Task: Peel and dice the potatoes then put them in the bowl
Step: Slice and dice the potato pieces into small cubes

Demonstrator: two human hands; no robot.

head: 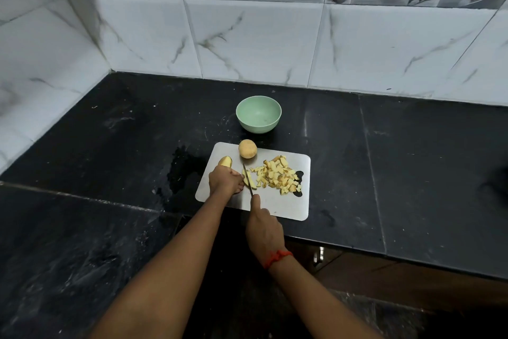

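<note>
Head view: dicing on the cutting board (286, 206)

Our left hand (224, 179) pins the potato strips (253, 185) with curled fingers, steadying them. Our right hand (264, 228) grips the knife (248, 180), blade across them. Diced pieces (280, 176) pile rightward, clear of the cut. A whole potato (247, 149) waits behind (the bowl (258, 114) on the desk looks empty).

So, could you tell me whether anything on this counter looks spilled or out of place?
Yes: a wet-looking patch spreads over the black counter just left of the cutting board, as if water had spilled. Otherwise the diced potato sits on the board and the green bowl stands upright.
</note>
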